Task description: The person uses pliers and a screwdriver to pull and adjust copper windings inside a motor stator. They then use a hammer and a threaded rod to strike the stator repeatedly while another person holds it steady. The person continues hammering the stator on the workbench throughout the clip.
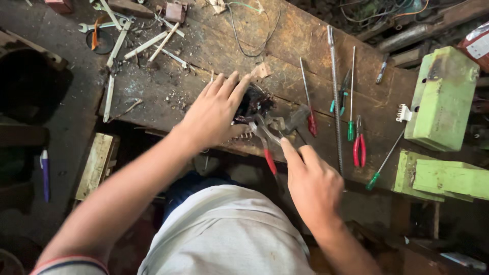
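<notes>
Wooden worktop [305,46] near edge: left hand [214,114] spreads open fingers over a dark part [253,102], right hand [310,181] grips red-handled pliers [265,142] biting it.

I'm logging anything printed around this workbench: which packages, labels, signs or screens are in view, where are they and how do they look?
White rectangular label: on a red object cut off at the top right corner, behind the pale green box; printing too small to tell.
No packages, signs or screens show anywhere else on the worn wooden workbench.
</notes>
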Motion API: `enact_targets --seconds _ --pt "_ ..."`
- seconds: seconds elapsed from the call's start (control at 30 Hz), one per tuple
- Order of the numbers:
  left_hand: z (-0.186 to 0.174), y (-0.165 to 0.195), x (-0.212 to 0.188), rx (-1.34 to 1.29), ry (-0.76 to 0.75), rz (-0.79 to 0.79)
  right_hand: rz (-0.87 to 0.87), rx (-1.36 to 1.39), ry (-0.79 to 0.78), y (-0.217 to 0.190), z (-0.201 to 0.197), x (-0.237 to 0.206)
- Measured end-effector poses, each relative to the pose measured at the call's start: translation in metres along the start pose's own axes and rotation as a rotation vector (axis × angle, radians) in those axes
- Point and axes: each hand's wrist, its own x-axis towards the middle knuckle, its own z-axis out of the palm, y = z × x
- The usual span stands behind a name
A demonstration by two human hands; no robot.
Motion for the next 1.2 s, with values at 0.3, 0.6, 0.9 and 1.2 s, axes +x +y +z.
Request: enact_targets --seconds 0.3,0.6,0.9,1.2 --pt "-0.004 0.035 -0.081 -0.503 0.200 -0.213 -0.138 -0.166 -0.078 -0.035 0.010 0.036" --pt "0.088 0.030 -0.104 -1.265 -0.261 -0.431 0.225 0.315 0.153 -0.056 0.092 -0.021" --pt "0.125 0.107 -0.063 -1.404 -0.170 -0.945 0.394 0.819 -0.361 -0.002 0.093 -0.058" --pt "0.143 0.157 -0.047 -1.251 -0.048 -1.144 0.720 1.342 -0.975 0.080 0.158 -0.090"
